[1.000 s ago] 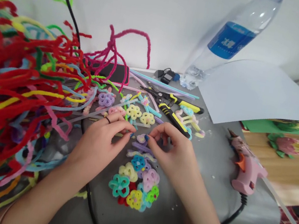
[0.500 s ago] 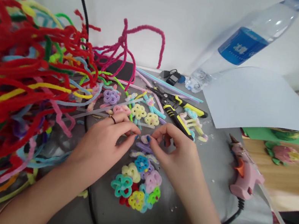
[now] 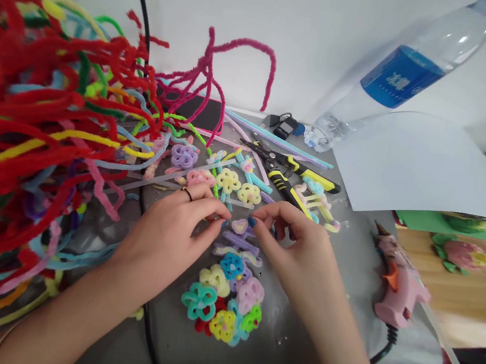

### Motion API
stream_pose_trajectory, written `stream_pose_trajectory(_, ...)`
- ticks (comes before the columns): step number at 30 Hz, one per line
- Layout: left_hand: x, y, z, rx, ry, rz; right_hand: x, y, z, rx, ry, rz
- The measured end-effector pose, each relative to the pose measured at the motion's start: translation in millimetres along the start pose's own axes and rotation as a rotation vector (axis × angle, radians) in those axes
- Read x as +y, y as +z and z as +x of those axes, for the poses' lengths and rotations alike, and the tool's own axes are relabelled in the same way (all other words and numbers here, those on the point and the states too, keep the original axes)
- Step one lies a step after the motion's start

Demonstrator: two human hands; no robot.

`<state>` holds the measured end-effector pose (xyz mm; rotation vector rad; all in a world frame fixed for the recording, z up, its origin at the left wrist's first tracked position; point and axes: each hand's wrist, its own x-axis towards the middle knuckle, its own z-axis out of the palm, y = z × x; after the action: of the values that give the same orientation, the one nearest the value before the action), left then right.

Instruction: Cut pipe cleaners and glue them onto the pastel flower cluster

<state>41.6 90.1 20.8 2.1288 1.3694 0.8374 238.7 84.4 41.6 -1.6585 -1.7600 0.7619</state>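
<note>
My left hand (image 3: 171,229) has thumb and index finger closed in a pinch, just left of a small pale lilac pipe-cleaner loop (image 3: 239,226). On the loop's other side my right hand (image 3: 296,241) is pinched too, its fingertips close to the loop's edge. Whether either pinch holds something tiny, I cannot make out. Below the loop lie purple pipe-cleaner pieces (image 3: 241,243). Nearer me sits a cluster of pipe-cleaner flowers (image 3: 224,325) in blue, teal, yellow, pink and green.
A big heap of pipe cleaners (image 3: 41,153) fills the left side. Behind my hands lie small yellow flowers (image 3: 228,180) and yellow-black pliers (image 3: 290,193). A pink glue gun (image 3: 397,291) rests at right. A water bottle (image 3: 400,78) and white paper (image 3: 424,167) are at the back.
My right fingertips have moved slightly right, away from the small lilac loop, which now shows more fully. The whole view has shifted a little; my left hand stays pinched.
</note>
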Motion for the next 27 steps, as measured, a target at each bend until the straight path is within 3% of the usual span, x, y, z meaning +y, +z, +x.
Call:
stream_pose_trajectory(14, 0.6, -0.5, -0.1, -0.016, -0.015, -0.006, -2.7, 0.1, 0.8, 0.005, -0.017, -0.023)
stream_pose_trajectory(20, 0.8, -0.5, -0.2, -0.01, -0.013, 0.002, -2.1, 0.7, 1.2, -0.058, -0.012, -0.004)
stream_pose_trajectory(27, 1.1, -0.8, -0.3, 0.005, -0.001, -0.002, -1.8, -0.9, 2.2, 0.014, -0.019, -0.004)
